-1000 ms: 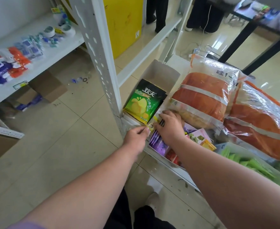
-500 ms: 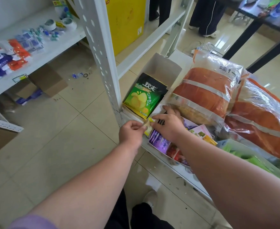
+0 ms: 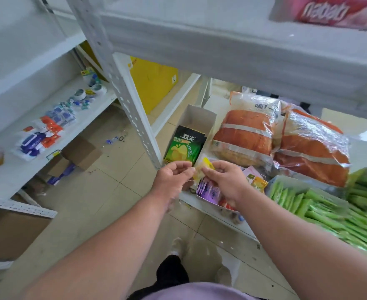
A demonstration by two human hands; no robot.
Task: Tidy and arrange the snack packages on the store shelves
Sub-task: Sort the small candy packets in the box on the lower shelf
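Note:
A small yellow snack packet [image 3: 204, 167] is lifted just above the front edge of the low white shelf [image 3: 223, 215]. My left hand [image 3: 171, 180] pinches its left edge and my right hand [image 3: 225, 182] pinches its right edge. Under my right hand lies a tray of purple and red sachets [image 3: 208, 191]. Behind my hands a green and black chip bag [image 3: 184, 146] stands in a white cardboard box [image 3: 199, 118]. Two big clear bags of orange snacks [image 3: 243, 135] [image 3: 312, 152] lie on the shelf to the right.
A perforated white upright [image 3: 122, 87] stands just left of my hands. An upper shelf board [image 3: 243, 50] overhangs the shelf. Green packets [image 3: 321, 208] fill a tray at right. A second shelf [image 3: 54, 126] at left holds small blue and orange packs. Cardboard boxes sit on the floor.
Both hands have lifted the yellow packet up out of the sachet tray. My head has risen and tilted, so the upper shelf board now shows.

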